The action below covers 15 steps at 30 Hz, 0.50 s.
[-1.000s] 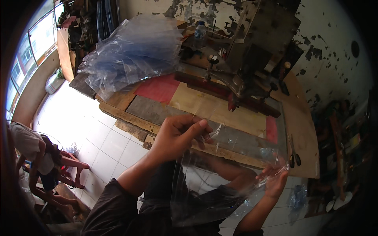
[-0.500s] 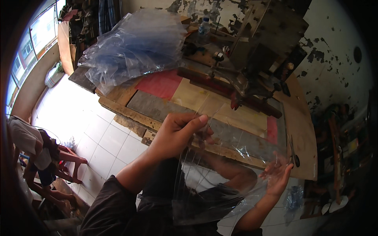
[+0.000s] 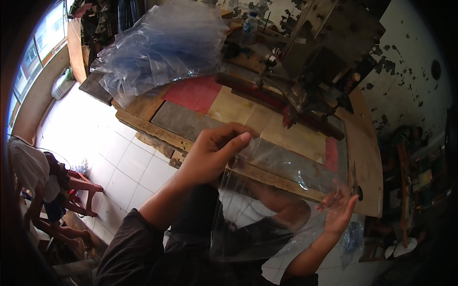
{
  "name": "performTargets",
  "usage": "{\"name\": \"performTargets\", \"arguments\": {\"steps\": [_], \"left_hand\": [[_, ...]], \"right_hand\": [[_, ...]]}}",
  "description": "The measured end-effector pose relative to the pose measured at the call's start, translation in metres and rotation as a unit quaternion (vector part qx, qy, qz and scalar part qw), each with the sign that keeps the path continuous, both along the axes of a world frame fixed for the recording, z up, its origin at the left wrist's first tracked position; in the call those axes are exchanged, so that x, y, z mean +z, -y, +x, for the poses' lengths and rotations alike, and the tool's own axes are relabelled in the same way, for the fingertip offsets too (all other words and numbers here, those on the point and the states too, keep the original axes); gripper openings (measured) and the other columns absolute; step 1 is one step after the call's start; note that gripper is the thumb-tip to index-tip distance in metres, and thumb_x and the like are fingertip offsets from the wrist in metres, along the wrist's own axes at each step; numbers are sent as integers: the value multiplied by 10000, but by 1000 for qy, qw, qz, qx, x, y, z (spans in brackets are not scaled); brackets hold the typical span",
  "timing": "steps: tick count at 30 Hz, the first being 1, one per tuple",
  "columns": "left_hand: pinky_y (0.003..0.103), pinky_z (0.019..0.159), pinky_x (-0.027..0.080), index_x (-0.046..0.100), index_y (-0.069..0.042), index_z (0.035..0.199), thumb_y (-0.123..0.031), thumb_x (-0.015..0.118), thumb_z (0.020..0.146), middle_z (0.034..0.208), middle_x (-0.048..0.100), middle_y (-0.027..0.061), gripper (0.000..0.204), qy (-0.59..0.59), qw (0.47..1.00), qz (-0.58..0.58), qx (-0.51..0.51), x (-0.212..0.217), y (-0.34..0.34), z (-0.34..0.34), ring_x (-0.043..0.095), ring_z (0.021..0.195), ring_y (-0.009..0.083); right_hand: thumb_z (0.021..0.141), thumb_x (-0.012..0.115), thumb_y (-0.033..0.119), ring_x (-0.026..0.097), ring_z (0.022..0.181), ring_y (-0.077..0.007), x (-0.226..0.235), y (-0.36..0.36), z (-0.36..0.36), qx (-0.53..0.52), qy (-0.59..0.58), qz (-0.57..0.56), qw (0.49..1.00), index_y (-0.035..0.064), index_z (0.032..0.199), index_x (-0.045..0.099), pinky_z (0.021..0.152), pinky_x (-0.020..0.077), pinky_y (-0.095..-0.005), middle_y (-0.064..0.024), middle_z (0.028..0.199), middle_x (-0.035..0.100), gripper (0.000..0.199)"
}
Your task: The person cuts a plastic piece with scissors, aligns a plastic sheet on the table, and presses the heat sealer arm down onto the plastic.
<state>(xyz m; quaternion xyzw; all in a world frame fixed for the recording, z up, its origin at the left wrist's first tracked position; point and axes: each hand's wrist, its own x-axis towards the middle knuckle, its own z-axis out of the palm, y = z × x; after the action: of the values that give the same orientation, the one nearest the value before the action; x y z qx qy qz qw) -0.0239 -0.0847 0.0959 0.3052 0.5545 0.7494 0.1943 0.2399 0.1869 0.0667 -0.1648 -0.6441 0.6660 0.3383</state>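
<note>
My left hand [image 3: 215, 153] pinches the upper edge of a clear plastic sheet [image 3: 255, 233] between thumb and fingers. The sheet hangs over my lap, and my legs show through it. At its right side my right hand [image 3: 339, 212] has its fingers spread, seen partly through the film, with the thumb pointing up. Both hands are at the near edge of a worktable with a grey plate [image 3: 179, 119] and a pale yellow strip [image 3: 272, 126] between red pieces [image 3: 193, 95]. Above the strip is a dark red bar [image 3: 281, 107] belonging to a machine.
A heap of clear plastic sheets [image 3: 162, 47] covers the table's far left. Scissors [image 3: 354, 183] lie at the right edge, by my right hand. A plastic bottle [image 3: 249, 23] stands at the back near the machine body [image 3: 329, 43]. Another person [image 3: 36, 171] is beside a red stool [image 3: 86, 190] on the left.
The view has shifted slightly. My right hand has moved a little to the right and up with the sheet's side; my left hand keeps its pinch on the upper edge.
</note>
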Motion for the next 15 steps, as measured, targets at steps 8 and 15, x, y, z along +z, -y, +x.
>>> {"name": "performTargets", "arguments": {"steps": [8,15], "left_hand": [[348,796,519,615,-12,1354,-278,900,832,962,682,62,651,-349,897,-51,266,-34,7,26,654,864,201],[268,800,538,656,-19,1168,-80,835,907,1012,700,75,322,-156,973,-92,146,-38,0,36,675,918,120]], "right_hand": [[1028,344,782,632,556,-224,3,-2,-2,-62,-10,5,998,-68,1379,579,510,556,-351,-85,736,647,950],[1017,364,791,633,584,-228,2,4,-8,-86,-32,12,996,-72,1419,537,539,560,-364,-93,746,650,967]]}}
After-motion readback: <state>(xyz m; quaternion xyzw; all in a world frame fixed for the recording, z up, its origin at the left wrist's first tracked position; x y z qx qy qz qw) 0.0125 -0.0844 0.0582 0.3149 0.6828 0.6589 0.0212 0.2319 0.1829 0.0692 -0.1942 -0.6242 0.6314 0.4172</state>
